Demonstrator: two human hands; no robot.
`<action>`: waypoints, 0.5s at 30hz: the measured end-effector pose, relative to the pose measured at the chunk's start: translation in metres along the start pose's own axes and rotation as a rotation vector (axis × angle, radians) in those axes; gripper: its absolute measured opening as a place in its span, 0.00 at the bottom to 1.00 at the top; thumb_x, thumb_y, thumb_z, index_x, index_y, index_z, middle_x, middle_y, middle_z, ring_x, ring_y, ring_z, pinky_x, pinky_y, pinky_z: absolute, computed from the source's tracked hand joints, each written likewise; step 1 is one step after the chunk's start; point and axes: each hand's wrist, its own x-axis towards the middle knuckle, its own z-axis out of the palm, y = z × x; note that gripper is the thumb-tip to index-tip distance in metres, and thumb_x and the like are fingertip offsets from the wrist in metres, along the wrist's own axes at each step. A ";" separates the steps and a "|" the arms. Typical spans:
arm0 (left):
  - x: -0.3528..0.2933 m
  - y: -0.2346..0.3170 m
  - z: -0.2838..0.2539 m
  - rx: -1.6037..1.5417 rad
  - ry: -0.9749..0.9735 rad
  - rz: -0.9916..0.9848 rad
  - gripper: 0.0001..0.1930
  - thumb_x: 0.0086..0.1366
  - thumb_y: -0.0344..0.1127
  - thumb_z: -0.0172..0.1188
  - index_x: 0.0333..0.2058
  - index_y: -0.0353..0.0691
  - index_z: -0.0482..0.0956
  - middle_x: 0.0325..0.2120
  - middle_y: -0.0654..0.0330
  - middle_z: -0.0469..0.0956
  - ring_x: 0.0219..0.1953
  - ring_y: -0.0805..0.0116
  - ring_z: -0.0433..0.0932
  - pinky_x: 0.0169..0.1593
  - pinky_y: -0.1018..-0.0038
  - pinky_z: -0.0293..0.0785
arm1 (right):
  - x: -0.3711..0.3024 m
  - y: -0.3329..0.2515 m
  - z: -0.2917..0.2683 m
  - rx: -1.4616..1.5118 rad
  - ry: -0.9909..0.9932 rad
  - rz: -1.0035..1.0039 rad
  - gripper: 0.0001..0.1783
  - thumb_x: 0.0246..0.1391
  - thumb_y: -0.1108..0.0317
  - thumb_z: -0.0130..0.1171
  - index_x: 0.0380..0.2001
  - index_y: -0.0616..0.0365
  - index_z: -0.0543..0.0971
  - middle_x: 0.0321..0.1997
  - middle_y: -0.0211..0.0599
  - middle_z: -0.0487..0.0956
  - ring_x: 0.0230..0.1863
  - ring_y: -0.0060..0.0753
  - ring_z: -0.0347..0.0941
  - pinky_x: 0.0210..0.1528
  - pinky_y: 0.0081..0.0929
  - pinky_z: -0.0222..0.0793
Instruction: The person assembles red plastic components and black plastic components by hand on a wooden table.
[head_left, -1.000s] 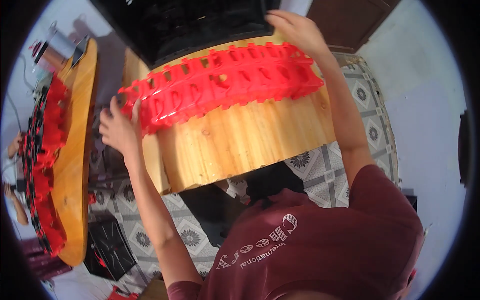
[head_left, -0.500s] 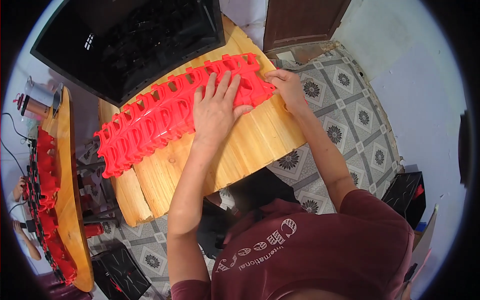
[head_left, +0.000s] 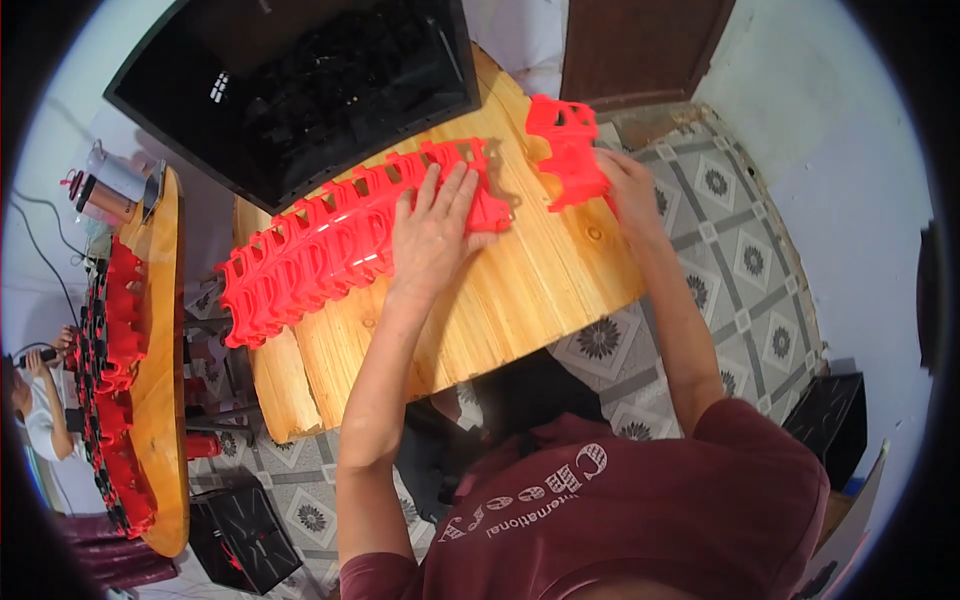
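Note:
A long row of nested red moulded plastic parts [head_left: 330, 235], with curved cut-outs, lies slantwise across the wooden table. My left hand [head_left: 432, 235] rests flat on the right part of this row, fingers stretched over it and thumb out to the side. To the right, apart from the row, a single red plastic part [head_left: 570, 155] is held above the tabletop. My right hand [head_left: 632, 195] grips its right edge; the fingertips are partly hidden by the part.
Behind the row stands a big black open tray or box [head_left: 300, 80] on the wooden table [head_left: 480, 320]. At left another table [head_left: 165, 400] bears red and black parts, a cup and a jug. A person [head_left: 45, 390] works beyond it. Black boxes [head_left: 240, 540] sit on the patterned floor.
The right-hand end part has come away from the row and moved up and right in my right hand. My left hand stays on the row.

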 end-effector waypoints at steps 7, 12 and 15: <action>-0.040 0.056 -0.063 -2.392 0.204 -0.503 0.56 0.55 0.51 0.69 0.71 0.55 0.35 0.70 0.50 0.45 0.70 0.55 0.50 0.67 0.61 0.57 | -0.067 -0.076 0.090 0.194 -0.473 0.317 0.12 0.63 0.69 0.52 0.44 0.65 0.79 0.44 0.37 0.81 0.44 0.26 0.78 0.49 0.24 0.74; -0.098 0.032 -0.070 -2.333 0.672 -0.725 0.55 0.51 0.61 0.68 0.69 0.49 0.45 0.67 0.52 0.53 0.66 0.47 0.59 0.65 0.51 0.61 | 0.027 -0.111 0.179 -0.340 -1.235 0.080 0.06 0.56 0.72 0.60 0.37 0.61 0.81 0.34 0.33 0.82 0.35 0.23 0.78 0.40 0.24 0.75; -0.127 0.014 -0.059 -2.343 0.770 -0.697 0.55 0.48 0.61 0.70 0.69 0.50 0.48 0.65 0.51 0.56 0.62 0.45 0.64 0.63 0.48 0.64 | 0.166 -0.065 0.278 -0.418 -0.799 -0.638 0.08 0.50 0.69 0.59 0.32 0.61 0.82 0.29 0.35 0.82 0.33 0.27 0.79 0.35 0.27 0.72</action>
